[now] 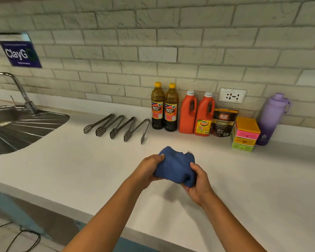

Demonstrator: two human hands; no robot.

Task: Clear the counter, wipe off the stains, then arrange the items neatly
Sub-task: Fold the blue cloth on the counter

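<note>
A person stands at a white counter, the left hand and right hand both clamped on a bunched blue cloth held just above the surface, nearer the front edge than the row of goods. No stains show on the counter in this view, and the goods look already lined up along the wall, so the job appears near its end.

Counted from the sink, left of the cloth: four metal tongs lie side by side behind and left of the cloth; two dark sauce bottles stand directly behind it; then two orange jugs, one coffee pouch, one stack of coloured boxes and one purple water bottle behind and right of it.

The likely risk: a wide sweep of the cloth toward the wall could knock the tall bottles over or nudge the tongs out of line. A damp cloth near the wall socket, behind the jugs, would be another hazard.
</note>
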